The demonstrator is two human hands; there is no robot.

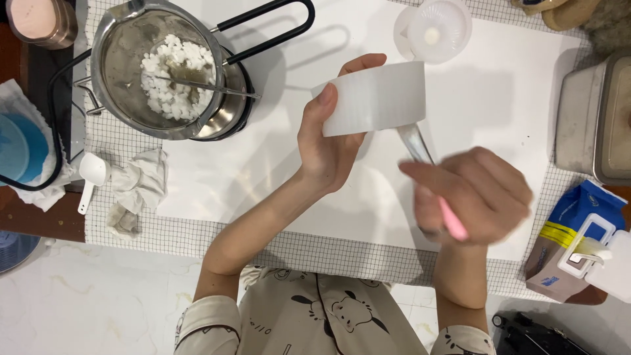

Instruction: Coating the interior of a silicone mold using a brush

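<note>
The person's left hand point(327, 141) grips a white round container point(376, 98) and holds it tilted on its side above the white sheet point(499, 98) that covers the checked table mat point(125, 141), thumb on the near wall and fingers wrapped behind. The right hand point(474, 194), blurred, is closed around the pink handle of a metal utensil point(420, 151), whose shiny end reaches up to the lower rim of the container; whether it goes inside cannot be told. At the upper left a steel pouring pot point(125, 66) with a black looped handle holds white wax-like flakes point(172, 75) and a thin metal rod lying across them. Below it lie a crumpled tissue point(138, 184) and a small white measuring scoop point(91, 174). A clear plastic lid point(437, 29) rests at the top of the sheet, near the container, and a blue and yellow packet point(565, 243) stands at the right edge.
</note>
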